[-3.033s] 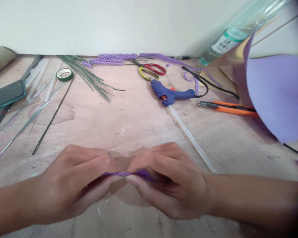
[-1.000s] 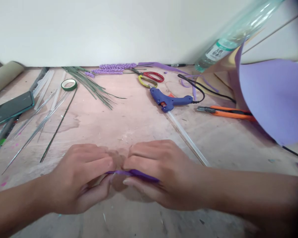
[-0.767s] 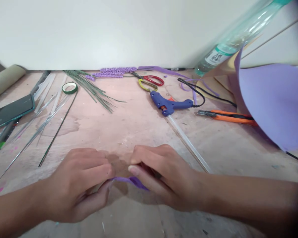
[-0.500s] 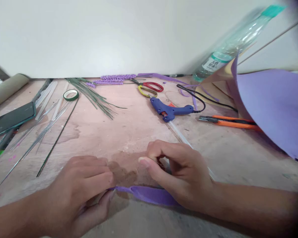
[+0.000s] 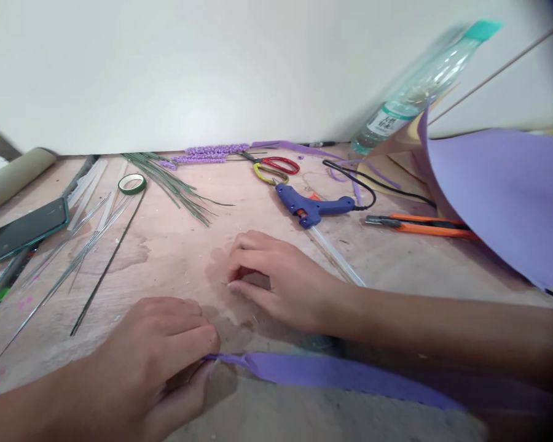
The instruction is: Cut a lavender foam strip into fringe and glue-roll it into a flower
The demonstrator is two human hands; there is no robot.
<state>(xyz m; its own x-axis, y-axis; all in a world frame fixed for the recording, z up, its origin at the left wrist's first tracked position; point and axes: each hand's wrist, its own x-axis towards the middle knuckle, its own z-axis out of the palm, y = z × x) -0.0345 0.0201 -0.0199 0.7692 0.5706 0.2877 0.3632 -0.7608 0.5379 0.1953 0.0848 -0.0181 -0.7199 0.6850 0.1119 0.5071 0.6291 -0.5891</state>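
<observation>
My left hand (image 5: 170, 350) pinches the narrow, twisted end of a purple strip (image 5: 332, 372) between thumb and fingers. The strip looks like felt or paper and stretches right along the table's near side, passing below my right forearm. Just above and right of the left hand, my right hand (image 5: 276, 279) is low over the table with fingers curled and thumb tip against the forefinger. Anything between those fingertips is too small to make out. A clear glue stick (image 5: 338, 255) juts from the blue glue gun (image 5: 311, 205) beyond the right hand.
Scissors (image 5: 276, 169), purple beaded stems (image 5: 207, 153), green wires (image 5: 172, 184) and green tape (image 5: 132, 183) lie behind. Metal wires (image 5: 74, 255) and a phone (image 5: 25, 230) are left. An orange cutter (image 5: 424, 226), curled purple sheet (image 5: 498, 196) and bottle (image 5: 410, 101) are right.
My right hand has moved left and farther from me, away from the purple strip, exposing more of it. My left hand still pinches the strip's end. The view has shifted slightly.
</observation>
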